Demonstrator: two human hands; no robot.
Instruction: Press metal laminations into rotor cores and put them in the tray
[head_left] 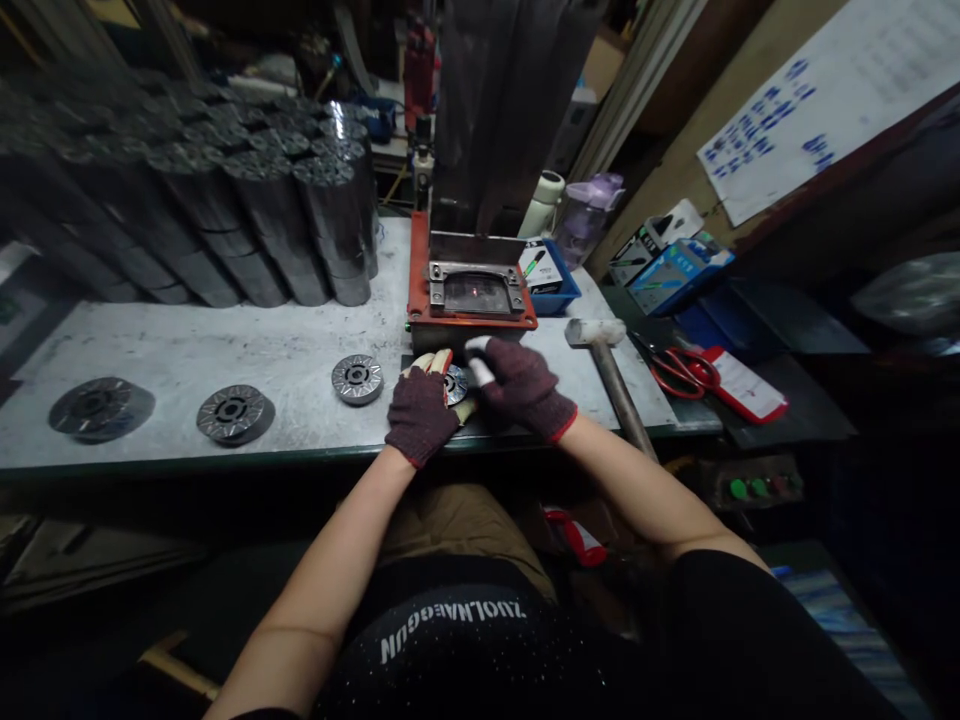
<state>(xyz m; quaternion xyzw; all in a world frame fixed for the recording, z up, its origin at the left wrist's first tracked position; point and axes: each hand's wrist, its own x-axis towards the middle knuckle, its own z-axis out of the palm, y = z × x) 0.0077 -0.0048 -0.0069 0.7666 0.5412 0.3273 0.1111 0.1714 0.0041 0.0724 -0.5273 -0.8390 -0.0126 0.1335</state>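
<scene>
My left hand (424, 408), in a dark knit glove with pale fingertips, is wrapped round a round slotted metal disc (454, 384) at the front of the white bench. Just right of the disc is my right hand (523, 386), gloved the same way, with its fingers curled and blurred; whether it holds anything is hidden. Three more metal discs lie to the left: one close by (358, 379), one farther off (231, 412) and one at the far left (96, 403). Behind my hands stands a machine fixture with an orange plate (420, 290).
Tall stacks of metal cylinders (330, 220) fill the back left. A hammer (611, 375) lies to the right, beside red-handled scissors (686, 372). A blue tray (559, 285) and a purple bottle (591, 220) stand behind. Green buttons (750, 488) sit at the lower right.
</scene>
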